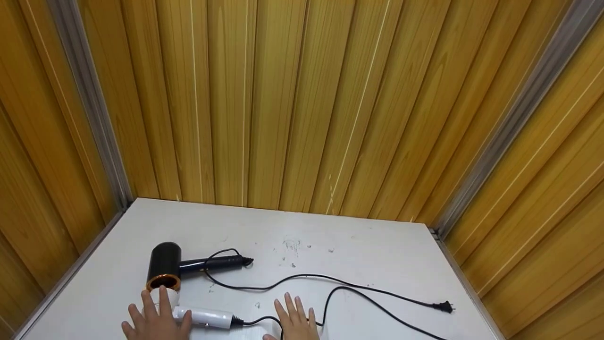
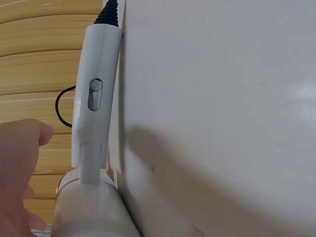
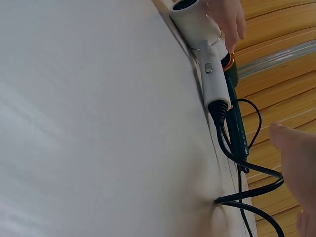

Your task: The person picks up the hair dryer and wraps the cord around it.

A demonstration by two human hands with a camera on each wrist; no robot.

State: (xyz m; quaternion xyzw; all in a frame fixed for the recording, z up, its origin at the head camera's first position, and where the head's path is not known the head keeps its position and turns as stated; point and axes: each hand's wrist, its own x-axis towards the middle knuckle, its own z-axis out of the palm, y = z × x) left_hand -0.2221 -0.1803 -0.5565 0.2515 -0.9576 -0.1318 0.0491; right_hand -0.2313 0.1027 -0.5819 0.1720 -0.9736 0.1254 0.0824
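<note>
A white hair dryer [image 1: 207,317] lies on the white table, its handle pointing right. My left hand [image 1: 159,322], fingers straight and spread, is over its barrel in the head view and hides much of it. The left wrist view shows the white dryer's handle and slide switch [image 2: 96,85] beside that hand's thumb [image 2: 45,133]. Just behind lies a black hair dryer [image 1: 165,257] with an orange ring at its mouth. My right hand [image 1: 297,323] has its fingers extended at the table's near side, close to the white dryer's black cord [image 3: 254,192], and holds nothing.
The black dryer's cord [image 1: 306,275] winds across the table [image 1: 377,250] to a two-pin plug [image 1: 442,307] at the right. Another stretch of cord [image 1: 391,311] runs off the lower right. Wood-patterned panels [image 1: 283,104] with grey metal corner posts [image 1: 509,113] enclose the table's back and sides.
</note>
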